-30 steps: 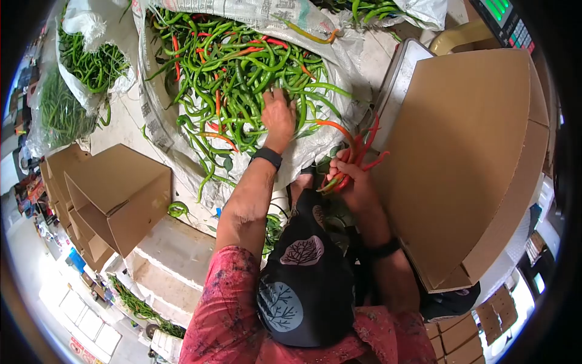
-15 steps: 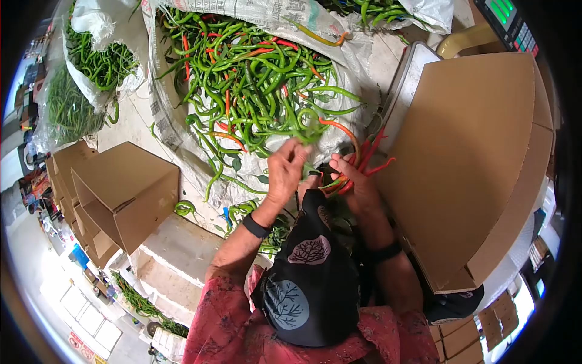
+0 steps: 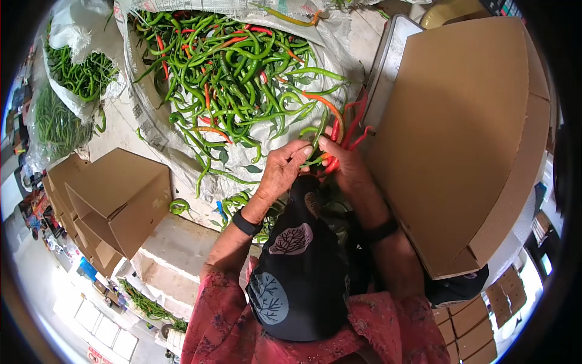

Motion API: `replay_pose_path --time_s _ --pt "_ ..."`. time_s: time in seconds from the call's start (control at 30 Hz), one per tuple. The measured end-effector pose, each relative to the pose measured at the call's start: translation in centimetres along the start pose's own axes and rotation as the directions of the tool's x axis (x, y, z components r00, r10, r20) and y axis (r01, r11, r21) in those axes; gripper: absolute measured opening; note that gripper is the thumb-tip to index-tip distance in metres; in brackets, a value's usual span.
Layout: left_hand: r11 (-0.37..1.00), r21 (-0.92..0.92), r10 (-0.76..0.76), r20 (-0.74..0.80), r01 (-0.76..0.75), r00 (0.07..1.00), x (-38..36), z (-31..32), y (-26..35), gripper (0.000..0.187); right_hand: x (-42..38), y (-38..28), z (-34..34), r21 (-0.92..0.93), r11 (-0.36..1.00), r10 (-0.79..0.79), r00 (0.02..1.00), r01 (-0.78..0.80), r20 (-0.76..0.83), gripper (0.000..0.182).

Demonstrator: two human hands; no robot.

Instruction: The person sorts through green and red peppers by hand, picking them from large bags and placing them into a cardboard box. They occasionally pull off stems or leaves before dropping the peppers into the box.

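My right hand (image 3: 348,162) is closed round a bunch of red chili peppers (image 3: 357,115), whose tips stick up and to the right. Beside it, touching the bunch's lower end, my left hand (image 3: 284,167) pinches the stem end of a green pepper (image 3: 316,134). Just beyond both hands, a heap of mostly green peppers (image 3: 236,79) with some red ones lies on an opened white woven sack (image 3: 142,103). A few green peppers and leaves lie near my left wrist.
A large cardboard box (image 3: 454,139) stands close on the right, beside a metal-edged scale tray (image 3: 394,54). Smaller open boxes (image 3: 121,194) and a foam box (image 3: 176,249) are at the left. Bags of green peppers (image 3: 85,73) stand at the upper left.
My left hand has come closer to my right hand and now holds a green pepper against the bunch. The view has shifted, so the heap and boxes appear higher and further left.
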State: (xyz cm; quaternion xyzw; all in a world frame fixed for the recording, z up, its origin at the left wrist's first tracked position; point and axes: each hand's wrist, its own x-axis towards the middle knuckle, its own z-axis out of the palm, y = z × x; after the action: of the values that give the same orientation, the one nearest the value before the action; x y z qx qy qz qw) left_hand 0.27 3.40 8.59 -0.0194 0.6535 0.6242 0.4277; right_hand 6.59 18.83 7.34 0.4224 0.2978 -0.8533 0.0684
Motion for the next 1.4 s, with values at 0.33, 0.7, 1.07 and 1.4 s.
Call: replay_pose_path --time_s 0.33,0.7,1.07,1.4 --pt "0.991 0.129 0.036 -0.102 -0.023 0.994 -0.8 -1.4 -0.5 0.029 -0.1 -0.7 -0.8 -0.173 0.976 -0.157 0.974 0.129 -0.161 0.035" --pt "0.777 0.590 0.386 -0.170 -0.220 0.907 3.2 -3.9 -1.8 0.020 -0.3 -0.2 -0.1 0.039 0.998 0.058 0.994 -0.054 -0.094 0.032" --pt "0.677 0.718 0.352 -0.508 0.161 0.786 13.9 -5.4 -5.9 0.015 -1.0 -0.1 0.0 0.020 0.999 0.028 1.000 -0.028 -0.012 0.021" --pt "0.842 0.503 0.480 -0.538 -0.193 0.693 11.1 -4.8 -6.7 0.009 -1.0 0.2 -0.3 -0.003 1.000 0.016 0.991 -0.016 -0.129 0.024"
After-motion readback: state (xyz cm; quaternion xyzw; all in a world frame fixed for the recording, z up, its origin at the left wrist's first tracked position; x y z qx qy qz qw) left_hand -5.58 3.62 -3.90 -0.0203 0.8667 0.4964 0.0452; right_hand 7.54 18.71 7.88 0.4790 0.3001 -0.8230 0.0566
